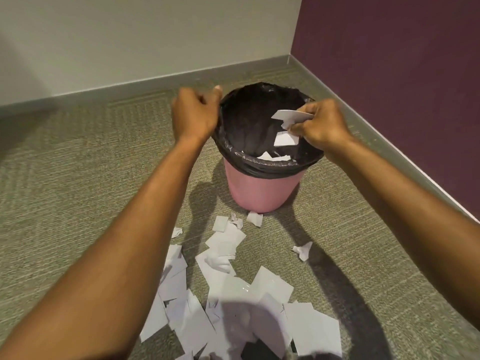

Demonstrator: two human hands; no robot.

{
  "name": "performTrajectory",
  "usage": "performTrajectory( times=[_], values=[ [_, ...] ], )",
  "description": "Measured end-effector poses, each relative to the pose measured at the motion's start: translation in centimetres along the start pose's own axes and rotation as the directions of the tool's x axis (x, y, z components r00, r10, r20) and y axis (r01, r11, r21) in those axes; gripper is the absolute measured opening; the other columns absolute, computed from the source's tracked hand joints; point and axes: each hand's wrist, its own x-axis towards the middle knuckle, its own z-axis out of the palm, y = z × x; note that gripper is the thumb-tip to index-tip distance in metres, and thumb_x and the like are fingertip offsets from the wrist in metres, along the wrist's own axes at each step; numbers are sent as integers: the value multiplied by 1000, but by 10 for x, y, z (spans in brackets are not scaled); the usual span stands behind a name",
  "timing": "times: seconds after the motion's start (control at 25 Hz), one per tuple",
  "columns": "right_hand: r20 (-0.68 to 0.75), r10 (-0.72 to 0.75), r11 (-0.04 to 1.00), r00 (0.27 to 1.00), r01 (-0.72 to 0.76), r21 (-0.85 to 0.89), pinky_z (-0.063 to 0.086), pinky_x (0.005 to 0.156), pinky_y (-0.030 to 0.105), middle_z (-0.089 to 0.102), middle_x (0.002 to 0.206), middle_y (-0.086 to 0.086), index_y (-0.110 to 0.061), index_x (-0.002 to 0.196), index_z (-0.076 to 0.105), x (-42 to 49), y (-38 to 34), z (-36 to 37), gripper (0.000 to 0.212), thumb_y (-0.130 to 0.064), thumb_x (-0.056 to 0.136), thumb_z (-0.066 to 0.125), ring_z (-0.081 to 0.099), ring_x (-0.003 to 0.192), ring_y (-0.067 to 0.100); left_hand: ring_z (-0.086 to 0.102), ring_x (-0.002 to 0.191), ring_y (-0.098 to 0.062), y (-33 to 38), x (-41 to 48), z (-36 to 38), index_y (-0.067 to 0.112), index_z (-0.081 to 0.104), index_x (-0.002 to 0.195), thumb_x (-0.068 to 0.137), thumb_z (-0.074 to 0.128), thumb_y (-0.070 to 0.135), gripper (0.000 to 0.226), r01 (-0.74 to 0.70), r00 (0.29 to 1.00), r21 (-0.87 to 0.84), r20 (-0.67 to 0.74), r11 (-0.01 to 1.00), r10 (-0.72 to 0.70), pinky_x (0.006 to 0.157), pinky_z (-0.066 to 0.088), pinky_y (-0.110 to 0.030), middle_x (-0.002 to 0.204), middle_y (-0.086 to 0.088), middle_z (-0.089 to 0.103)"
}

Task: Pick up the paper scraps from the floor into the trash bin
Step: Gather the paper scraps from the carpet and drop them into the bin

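Note:
A pink trash bin [259,189] lined with a black bag [270,166] stands on the carpet near the room's corner. A few white scraps [272,157] lie inside it. My right hand [320,126] is over the bin's right rim, shut on white paper scraps [289,116]; another scrap [285,139] hangs just below it. My left hand [194,113] is at the bin's left rim, fingers curled against the bag's edge; whether it grips the bag I cannot tell. Many white paper scraps [226,302] cover the floor in front of the bin.
A crumpled scrap [302,250] lies apart at the right. A grey wall [130,35] runs behind the bin and a purple wall [402,74] on the right, both with a grey baseboard [363,120]. Carpet [65,190] spreads to the left.

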Motion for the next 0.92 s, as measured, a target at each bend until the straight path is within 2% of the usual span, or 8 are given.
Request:
performTrajectory(
  times=[0.16, 0.32, 0.44, 0.56, 0.68, 0.76, 0.84, 0.92],
  values=[
    [26, 41, 996, 999, -39, -77, 60, 73, 38, 74, 86, 10, -11, 86, 74, 4, 7, 9, 15, -8, 74, 83, 71, 81, 23, 40, 43, -17, -79, -57, -12, 7, 53, 52, 93, 52, 28, 46, 155, 987, 179, -80, 972, -143, 46, 35, -26, 47, -4, 47],
    [40, -1, 988, 999, 7, -156, 54, 74, 29, 73, 92, 8, -11, 92, 74, -4, 3, 19, 15, -10, 78, 79, 68, 86, 19, 50, 52, -22, -144, -111, -4, 13, 50, 58, 93, 55, 24, 37, 233, 945, 395, 124, 888, -303, 50, 39, -30, 55, -3, 51],
    [-81, -245, 969, 966, 244, -33, 54, 68, 27, 71, 77, -2, -12, 83, 74, -32, -15, 15, 3, -11, 83, 71, 62, 68, 5, 63, 81, -29, -168, -142, 8, 7, 63, 95, 89, 63, 32, 26, 183, 845, 499, 361, 847, -395, 66, 49, -36, 85, -11, 65],
    [250, -442, 892, 861, 392, 226, 50, 62, 19, 69, 74, -4, -7, 83, 74, -83, -19, 20, 7, -3, 86, 69, 59, 63, -2, 52, 115, -35, -179, -168, 24, 14, 45, 133, 82, 66, 53, 68, 55, 728, 604, 521, 795, -446, 92, 48, -48, 126, -15, 51],
    [779, -207, 950, 592, 311, 17, 50, 68, 21, 70, 93, 4, -8, 99, 71, -133, 29, 57, 16, -19, 88, 72, 62, 77, 1, 31, 137, -39, -180, -186, 41, 24, 14, 151, 77, 58, 70, 97, -104, 643, 695, 593, 712, -485, 105, 37, -54, 153, -15, 23],
    [872, 105, 871, 477, 379, -313, 49, 88, 37, 60, 122, 9, -13, 122, 60, -163, 84, 89, 52, -44, 83, 74, 59, 108, 21, 21, 143, -38, -180, -197, 51, 24, 5, 153, 78, 53, 74, 102, -184, 585, 732, 618, 656, -525, 109, 30, -56, 159, -12, 12],
    [821, 283, 715, 497, 462, -525, 34, 109, 50, 34, 149, 17, -15, 143, 36, -192, 131, 110, 88, -57, 75, 74, 36, 134, 38, 16, 144, -39, -178, -209, 59, 21, 9, 152, 80, 50, 73, 98, -236, 580, 753, 617, 615, -533, 110, 28, -58, 160, -14, 9],
    [789, 290, 642, 541, 501, -580, 19, 114, 60, 7, 159, 25, -13, 151, 13, -217, 163, 123, 113, -55, 70, 80, 15, 143, 46, 21, 142, -38, -175, -214, 63, 20, 24, 147, 84, 50, 68, 83, -242, 629, 762, 595, 601, -501, 107, 30, -57, 157, -16, 16]
  ],
)
